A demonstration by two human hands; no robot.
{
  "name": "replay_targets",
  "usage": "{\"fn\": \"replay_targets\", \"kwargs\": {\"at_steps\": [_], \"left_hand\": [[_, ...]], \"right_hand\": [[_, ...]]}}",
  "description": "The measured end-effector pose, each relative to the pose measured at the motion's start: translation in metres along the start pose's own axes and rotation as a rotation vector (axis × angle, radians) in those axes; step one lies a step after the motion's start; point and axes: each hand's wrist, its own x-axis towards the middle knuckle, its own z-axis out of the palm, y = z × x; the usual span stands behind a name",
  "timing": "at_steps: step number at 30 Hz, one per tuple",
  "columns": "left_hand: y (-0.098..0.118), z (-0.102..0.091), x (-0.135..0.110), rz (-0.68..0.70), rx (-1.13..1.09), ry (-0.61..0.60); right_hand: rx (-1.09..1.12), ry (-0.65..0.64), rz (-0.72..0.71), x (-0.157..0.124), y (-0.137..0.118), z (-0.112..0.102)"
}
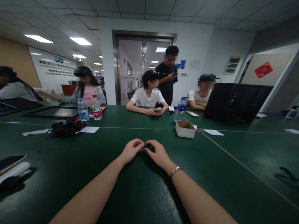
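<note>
Both my hands meet over the green table, with a small dark object (149,146) between them. Its kind is too small to make out; it looks black and rounded, with a lighter bit at its left end. My right hand (157,152) is closed around it, thumb in front and fingers behind. The thumb and fingertips of my left hand (132,149) are pinched at its left end. My fingers hide part of the object. A silver bracelet (175,171) circles my right wrist.
Ahead on the green table (107,146) stand an open cardboard box (185,131) and a water bottle (180,110). A tangle of black cables (66,127) and two bottles are to the left. A large black panel (236,103) stands at right. Several people are beyond the table.
</note>
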Motion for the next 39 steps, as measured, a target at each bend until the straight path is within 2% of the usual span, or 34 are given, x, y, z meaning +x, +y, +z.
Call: {"fn": "replay_targets", "kwargs": {"at_steps": [6, 14, 27, 39], "left_hand": [[-0.005, -0.0014, 0.0018, 0.044, -0.019, 0.018], [0.0008, 0.0004, -0.0002, 0.001, -0.041, 0.002], [0.0001, -0.0007, -0.0003, -0.031, -0.044, 0.059], [0.0041, -0.0025, -0.0021, 0.012, 0.017, 0.025]], "right_hand": [[-0.003, -0.009, 0.019, 0.0001, 0.002, 0.0001], [0.019, -0.047, 0.039, 0.0011, 0.0029, 0.0012], [0.034, -0.054, 0.044, -0.0002, -0.0018, -0.0007], [0.022, -0.056, 0.048, -0.0009, -0.0033, -0.0024]]}}
